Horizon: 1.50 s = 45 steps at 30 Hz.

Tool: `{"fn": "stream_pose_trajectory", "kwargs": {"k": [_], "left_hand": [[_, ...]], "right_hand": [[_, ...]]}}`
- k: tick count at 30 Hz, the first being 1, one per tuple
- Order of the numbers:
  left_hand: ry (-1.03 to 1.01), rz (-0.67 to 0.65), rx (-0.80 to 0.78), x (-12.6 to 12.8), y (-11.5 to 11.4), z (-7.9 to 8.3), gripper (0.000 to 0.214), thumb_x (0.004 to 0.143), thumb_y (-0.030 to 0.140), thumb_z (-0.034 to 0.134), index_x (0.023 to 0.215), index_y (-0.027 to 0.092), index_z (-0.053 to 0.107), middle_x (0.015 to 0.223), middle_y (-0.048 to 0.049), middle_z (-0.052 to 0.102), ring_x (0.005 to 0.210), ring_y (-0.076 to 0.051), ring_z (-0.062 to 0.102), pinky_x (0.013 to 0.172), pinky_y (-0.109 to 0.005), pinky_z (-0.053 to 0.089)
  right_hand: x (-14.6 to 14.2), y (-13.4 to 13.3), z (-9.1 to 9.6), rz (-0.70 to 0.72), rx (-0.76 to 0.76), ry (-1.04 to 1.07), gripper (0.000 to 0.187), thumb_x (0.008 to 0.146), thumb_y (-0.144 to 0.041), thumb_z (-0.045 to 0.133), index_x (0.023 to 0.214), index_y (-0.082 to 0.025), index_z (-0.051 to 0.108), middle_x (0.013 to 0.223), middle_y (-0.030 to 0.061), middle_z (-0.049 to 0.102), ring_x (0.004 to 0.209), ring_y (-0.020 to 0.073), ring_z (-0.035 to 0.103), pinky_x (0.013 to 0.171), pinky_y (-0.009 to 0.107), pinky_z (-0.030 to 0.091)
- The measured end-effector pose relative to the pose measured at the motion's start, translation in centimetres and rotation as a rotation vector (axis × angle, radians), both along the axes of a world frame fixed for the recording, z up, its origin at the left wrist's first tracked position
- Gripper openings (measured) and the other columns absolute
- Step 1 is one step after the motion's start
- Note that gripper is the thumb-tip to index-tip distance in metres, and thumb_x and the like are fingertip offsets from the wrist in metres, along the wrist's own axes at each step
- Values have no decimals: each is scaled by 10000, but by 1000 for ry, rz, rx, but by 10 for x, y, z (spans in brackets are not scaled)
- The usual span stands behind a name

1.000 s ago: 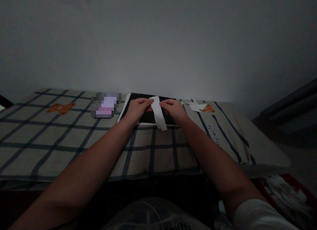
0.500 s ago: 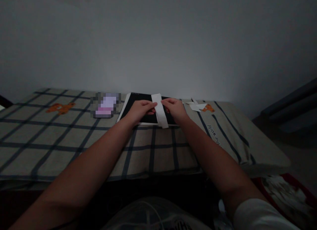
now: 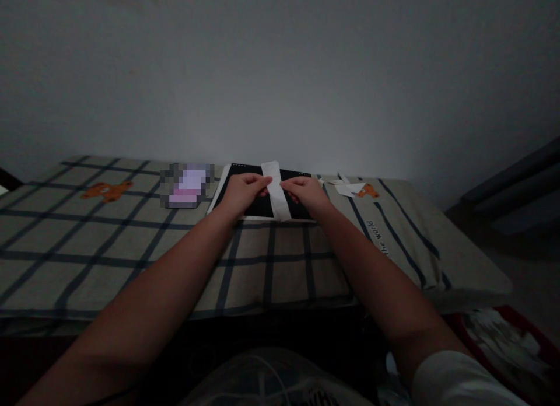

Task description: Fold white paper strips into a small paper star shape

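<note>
A long strip of white paper [image 3: 277, 197] runs up and down between my two hands, over a black-covered notebook [image 3: 254, 209]. My left hand [image 3: 243, 191] pinches the strip's left edge between thumb and fingers. On the opposite edge, my right hand [image 3: 307, 191] pinches it the same way. Both hands are just above the notebook, whose middle they partly hide. White sheets or pages show along the notebook's left and near edges.
The checked tablecloth [image 3: 184, 240] covers the table, which stands against a grey wall [image 3: 280, 73]. A phone [image 3: 188, 187], partly blurred out, lies left of the notebook. Folded white paper pieces [image 3: 350, 188] lie to the right. A red container [image 3: 507, 342] with crumpled stuff sits low at right.
The paper strip has shifted slightly left and away from me, its lower end now near the notebook's near edge. Both hands have moved a little left with it, still pinching.
</note>
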<state>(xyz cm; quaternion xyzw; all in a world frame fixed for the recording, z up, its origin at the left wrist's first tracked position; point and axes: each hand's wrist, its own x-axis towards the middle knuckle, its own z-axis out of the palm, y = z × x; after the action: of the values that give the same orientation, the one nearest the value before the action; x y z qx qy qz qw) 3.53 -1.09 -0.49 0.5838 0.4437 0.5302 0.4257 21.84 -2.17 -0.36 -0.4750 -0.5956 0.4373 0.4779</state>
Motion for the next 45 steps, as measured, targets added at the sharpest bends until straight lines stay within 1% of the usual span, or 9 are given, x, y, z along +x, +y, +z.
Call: {"fn": "stream_pose_trajectory", "kwargs": {"k": [7,12,22,25,29,32,38,42,45], "left_hand": [[-101,-93,-113,2,0,0,325,661,425,804,767,134,705,712,-37,678,632,-112,598,625,-233,494],[-84,-172,-166,2,1,-1,317,643,402,825,748,126,710,713,-46,687,617,-98,590,624,-221,500],[-4,-36,-25,-2,5,-4,300,665,413,805,693,134,698,665,-34,681,577,-105,572,597,-238,455],[-35,-47,-56,0,5,-4,308,650,411,818,707,132,698,672,-31,681,585,-105,579,618,-246,476],[-111,-121,-159,1,4,-4,324,619,400,840,742,130,708,698,-36,685,626,-107,603,624,-234,500],[-90,-157,-198,2,3,-4,311,621,390,841,742,132,716,712,-44,693,631,-104,604,628,-231,503],[-4,-111,-105,1,4,-6,316,648,425,817,731,136,721,686,-38,689,578,-97,562,595,-235,464],[95,-39,-1,-2,4,-6,304,690,435,782,729,139,722,639,-26,668,570,-106,554,578,-240,422],[153,5,29,-4,4,-5,289,707,428,763,733,143,725,642,-26,671,584,-117,563,593,-248,419]], "right_hand": [[-2,0,0,-65,51,-54,279,720,-383,685,813,-124,729,659,8,617,593,96,478,558,249,358],[0,3,-1,-92,53,-46,281,724,-369,680,834,-116,730,665,5,618,592,91,473,556,242,354],[1,2,-1,-22,-20,-65,293,710,-388,712,835,-124,738,614,-3,595,534,79,429,507,235,326],[2,4,-4,-17,5,-86,290,710,-391,705,826,-128,740,653,8,619,559,85,451,531,241,340],[3,7,-6,-61,43,-98,263,714,-372,689,817,-134,735,694,20,640,608,104,490,567,250,358],[2,6,-4,-83,41,-72,237,722,-346,679,812,-131,727,697,19,638,612,104,489,571,252,355],[2,3,-1,-44,-6,2,217,731,-328,693,803,-124,713,623,-17,579,541,77,429,529,245,319],[2,2,-1,10,-72,30,224,734,-344,706,809,-134,711,594,-33,542,524,71,422,500,231,313],[2,2,-1,25,-97,24,212,730,-331,716,807,-134,711,588,-31,544,520,67,418,487,220,312]]}}
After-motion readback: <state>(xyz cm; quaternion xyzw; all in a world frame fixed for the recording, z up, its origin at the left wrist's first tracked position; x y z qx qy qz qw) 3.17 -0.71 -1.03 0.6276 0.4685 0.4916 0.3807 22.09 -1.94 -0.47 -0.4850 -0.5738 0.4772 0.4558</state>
